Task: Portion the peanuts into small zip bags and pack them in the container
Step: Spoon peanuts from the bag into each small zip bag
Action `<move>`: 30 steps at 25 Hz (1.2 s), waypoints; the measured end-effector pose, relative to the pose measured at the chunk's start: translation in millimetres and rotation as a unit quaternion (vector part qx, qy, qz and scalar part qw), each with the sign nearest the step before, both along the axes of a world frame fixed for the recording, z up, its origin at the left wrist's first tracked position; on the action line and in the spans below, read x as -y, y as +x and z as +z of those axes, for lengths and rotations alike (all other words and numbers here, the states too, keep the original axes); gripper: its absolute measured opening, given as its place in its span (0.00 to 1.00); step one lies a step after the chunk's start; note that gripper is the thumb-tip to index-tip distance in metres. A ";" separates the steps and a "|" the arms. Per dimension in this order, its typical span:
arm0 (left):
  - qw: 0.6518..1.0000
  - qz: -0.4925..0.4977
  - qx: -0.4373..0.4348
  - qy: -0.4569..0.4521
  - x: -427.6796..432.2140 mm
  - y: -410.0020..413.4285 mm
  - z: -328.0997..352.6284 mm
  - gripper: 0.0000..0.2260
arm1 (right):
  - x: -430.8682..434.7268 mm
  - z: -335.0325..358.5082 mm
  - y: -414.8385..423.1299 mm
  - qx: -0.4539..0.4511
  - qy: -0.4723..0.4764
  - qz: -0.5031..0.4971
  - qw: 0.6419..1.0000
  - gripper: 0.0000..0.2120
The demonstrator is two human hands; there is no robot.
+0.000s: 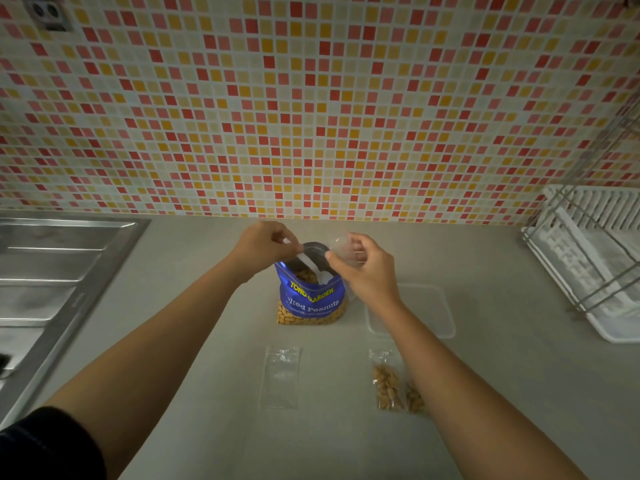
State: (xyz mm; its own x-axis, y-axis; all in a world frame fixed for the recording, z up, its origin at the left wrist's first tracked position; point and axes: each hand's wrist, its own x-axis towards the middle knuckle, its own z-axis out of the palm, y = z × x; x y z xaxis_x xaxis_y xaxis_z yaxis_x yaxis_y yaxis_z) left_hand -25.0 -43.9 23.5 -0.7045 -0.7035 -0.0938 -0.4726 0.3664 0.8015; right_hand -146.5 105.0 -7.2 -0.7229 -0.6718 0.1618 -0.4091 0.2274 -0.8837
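Left hand: the left hand is pinched on something white at the mouth of the peanut bag; it looks like a scoop handle, though I cannot tell for sure.
Right hand: the right hand holds a clear small zip bag just above and to the right of that mouth, fingers closed on its edge.
Peanut bag: blue, upright in the middle of the counter, top open, nuts visible inside.
Step in hand: filling another portion, by my reading.
Doing it well: keep the zip bag's mouth spread wide and directly over the big bag, so any spill falls back in; tip slowly and match the earlier portions.
Filled bags: two filled zip bags lie flat near the right forearm, not yet packed.
Empty bag: one empty zip bag lies to their left.
Container: the clear container sits right of the peanut bag, apparently empty.
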 end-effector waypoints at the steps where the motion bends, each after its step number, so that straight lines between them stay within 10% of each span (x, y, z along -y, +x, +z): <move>1: 0.998 0.014 -0.048 0.044 -4.1 0.2 -0.4 0.03 | -0.3 -2.0 -0.4 0.012 0.005 -0.001 1.000 0.25; 10: 0.963 -0.039 -0.007 -0.266 -13.3 0.5 4.0 0.09 | -6.7 -9.1 -1.7 0.059 0.009 0.019 0.998 0.24; 16: 0.985 0.167 -0.032 0.019 -13.6 -1.7 -22.9 0.09 | -9.8 -6.6 -2.2 0.041 0.036 0.021 0.998 0.26; 30: 0.911 0.280 -0.152 0.263 18.9 2.0 -30.2 0.09 | -9.8 0.8 -8.6 0.057 0.032 0.041 0.997 0.25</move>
State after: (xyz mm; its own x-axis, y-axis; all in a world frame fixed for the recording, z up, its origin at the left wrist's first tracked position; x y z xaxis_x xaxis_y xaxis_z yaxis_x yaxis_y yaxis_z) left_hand -23.0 -62.8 -6.7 -0.2994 -0.8739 -0.3830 -0.1947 -0.3370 0.9212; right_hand -155.1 114.7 -6.4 -0.6767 -0.7354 0.0366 -0.3268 0.2555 -0.9099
